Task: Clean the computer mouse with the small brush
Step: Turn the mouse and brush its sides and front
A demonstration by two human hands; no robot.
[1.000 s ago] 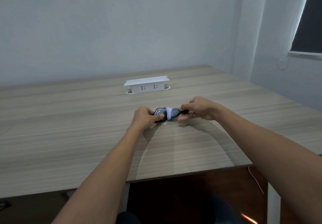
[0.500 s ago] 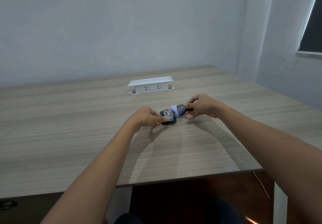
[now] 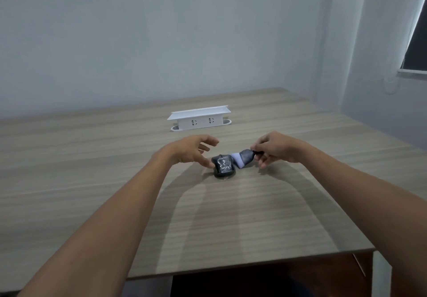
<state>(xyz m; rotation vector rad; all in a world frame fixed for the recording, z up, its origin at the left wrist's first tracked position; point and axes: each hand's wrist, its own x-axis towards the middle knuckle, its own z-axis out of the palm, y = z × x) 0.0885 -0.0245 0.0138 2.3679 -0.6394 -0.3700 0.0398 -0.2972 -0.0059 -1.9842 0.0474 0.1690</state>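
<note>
Since approx. half a sec ago the left hand (image 3: 191,150) has let go of the mouse (image 3: 223,168) and now stands just beside its left side w/ fingers spread and loose, only the thumb tip near or maybe touching the mouse edge, I cannot tell which. The mouse, black w/ a pale print on its back, lies on the wooden table (image 3: 92,181) near the middle, in front of the white socket box (image 3: 199,117). The right hand (image 3: 276,150) pinches the dark handle of the small brush (image 3: 243,158), and the pale bristle end is at the right side of the mouse, touching or almost.
</note>
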